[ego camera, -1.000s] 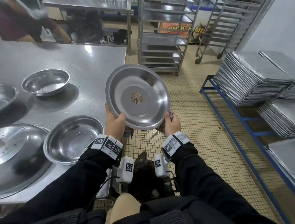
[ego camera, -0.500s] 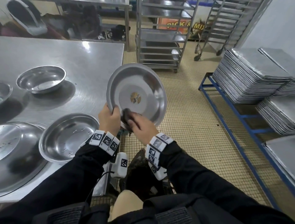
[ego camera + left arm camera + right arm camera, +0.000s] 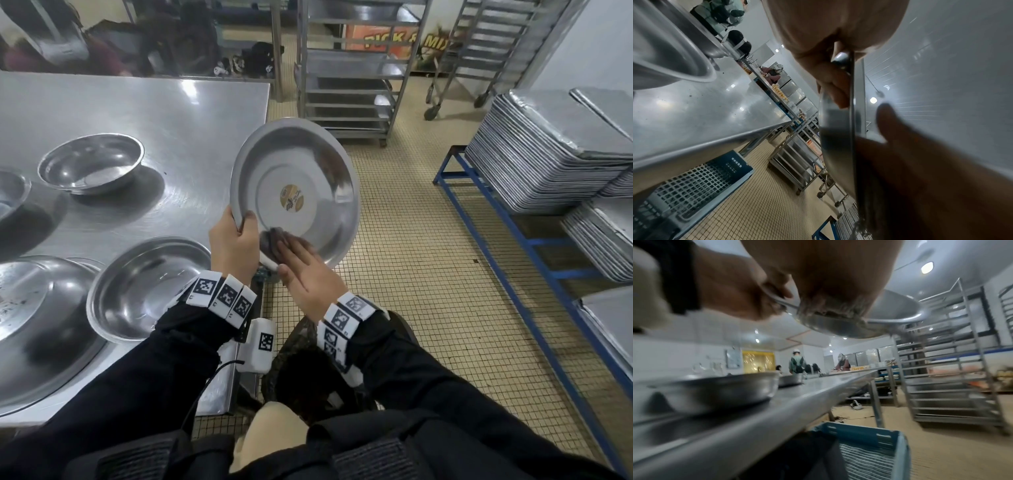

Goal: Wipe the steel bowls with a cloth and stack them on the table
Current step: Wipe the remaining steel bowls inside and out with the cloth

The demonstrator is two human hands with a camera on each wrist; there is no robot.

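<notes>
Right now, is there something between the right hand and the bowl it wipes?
Yes: the dark cloth lies under the right hand, pressed on the inner lower wall of the held bowl. Nothing else shows between them.

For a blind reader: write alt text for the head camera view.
A left hand grips the rim of a tilted steel bowl while the right hand presses a dark cloth flat inside it. More bowls sit on the steel table at left.
</notes>
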